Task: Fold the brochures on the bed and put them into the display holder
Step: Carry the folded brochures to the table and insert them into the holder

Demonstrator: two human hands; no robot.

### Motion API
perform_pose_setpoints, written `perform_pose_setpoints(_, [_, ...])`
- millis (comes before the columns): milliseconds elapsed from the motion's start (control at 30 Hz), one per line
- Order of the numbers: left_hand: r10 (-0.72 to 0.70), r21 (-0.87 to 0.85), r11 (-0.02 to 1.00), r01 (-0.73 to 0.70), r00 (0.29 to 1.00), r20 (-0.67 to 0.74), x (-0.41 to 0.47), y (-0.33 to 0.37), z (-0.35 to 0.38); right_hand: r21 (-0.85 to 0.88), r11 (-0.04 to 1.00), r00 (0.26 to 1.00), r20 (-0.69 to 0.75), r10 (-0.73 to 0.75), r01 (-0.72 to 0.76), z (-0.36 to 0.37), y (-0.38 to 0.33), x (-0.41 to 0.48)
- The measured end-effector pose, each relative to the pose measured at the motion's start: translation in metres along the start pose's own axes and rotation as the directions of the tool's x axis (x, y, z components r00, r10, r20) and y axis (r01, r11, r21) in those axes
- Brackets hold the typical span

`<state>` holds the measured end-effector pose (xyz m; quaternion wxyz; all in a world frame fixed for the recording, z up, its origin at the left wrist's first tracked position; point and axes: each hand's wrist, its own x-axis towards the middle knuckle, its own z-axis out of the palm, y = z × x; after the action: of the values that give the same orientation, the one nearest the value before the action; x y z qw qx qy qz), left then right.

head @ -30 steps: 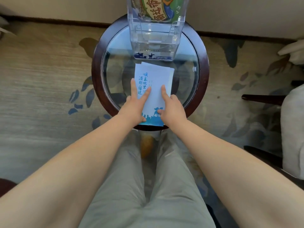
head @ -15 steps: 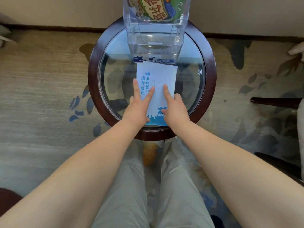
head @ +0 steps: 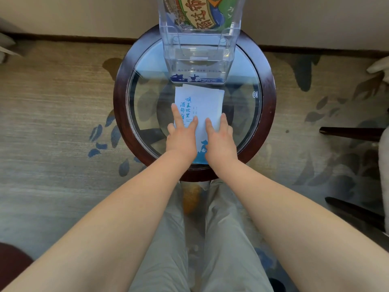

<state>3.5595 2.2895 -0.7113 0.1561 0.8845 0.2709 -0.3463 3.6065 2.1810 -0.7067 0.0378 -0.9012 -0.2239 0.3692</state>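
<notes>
My left hand (head: pixel 181 141) and right hand (head: pixel 221 143) press straight, spread fingers (head: pixel 176 114) on the white blue-lettered paper brochure (head: pixel 207 104); its long axis points to the clear plastic holder (head: pixel 197 57) ahead.

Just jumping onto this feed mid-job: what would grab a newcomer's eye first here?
The left hand and right hand press flat, fingers straight, on a white folded brochure with blue characters, lying at the middle of the round glass-topped table. Just beyond it, at the table's far edge, stands a clear display holder, with a colourful brochure in its upper pocket.
</notes>
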Motion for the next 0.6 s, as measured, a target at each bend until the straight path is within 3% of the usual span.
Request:
perform_pose_setpoints(167, [-0.061, -0.192, 0.979, 0.072, 0.996, 0.063, 0.001, 0.004, -0.007, 0.072, 0.994, 0.996, 0.028, 0.081, -0.083, -0.004, -0.016, 0.001])
perform_pose_setpoints(367, [-0.122, -0.476, 0.875, 0.085, 0.991, -0.046, 0.005, -0.006, -0.018, 0.334, 0.933, 0.991, 0.024, 0.133, -0.133, -0.008, -0.013, 0.007])
perform_pose_setpoints(600, [-0.142, -0.499, 0.859, 0.117, 0.99, -0.014, -0.003, -0.005, -0.033, 0.487, 0.854, 0.978, 0.0, 0.209, -0.182, -0.022, -0.008, 0.002])
